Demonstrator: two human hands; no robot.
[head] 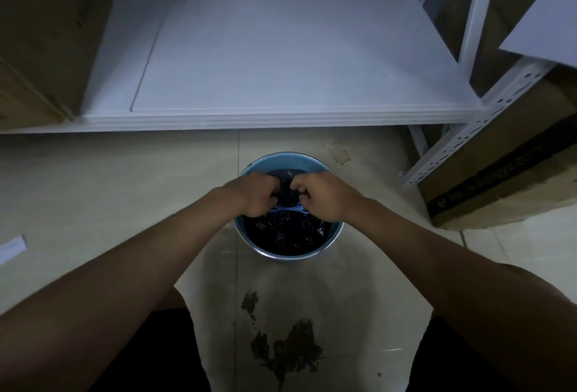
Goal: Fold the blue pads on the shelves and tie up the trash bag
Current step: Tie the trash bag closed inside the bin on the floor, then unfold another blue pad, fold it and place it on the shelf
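Trash bag (285, 232): black, sits inside the blue bin (332, 237) on the floor (125, 188), just near of the white shelf (281, 64). No blue pads visible on that shelf from here.

Your left hand (254, 193) and right hand (323, 196) are both fisted over the bin mouth, each curled round a gathered bunch of bag rim. A pale blue drawstring (288, 209) runs taut between the two fists.

Step in hand, as judged: cinching and knotting the bag.

To do it well:
- Keep both grips close together so the neck stays bunched.
- Pull the string ends apart evenly; a lopsided pull will likely leave a gap.
- Lift slightly so the bag film clears the bin rim before you cross the ends.
- Thin film may tear if yanked, so tighten slowly.

Cardboard boxes (499, 173) stand at right, well apart from the bin.
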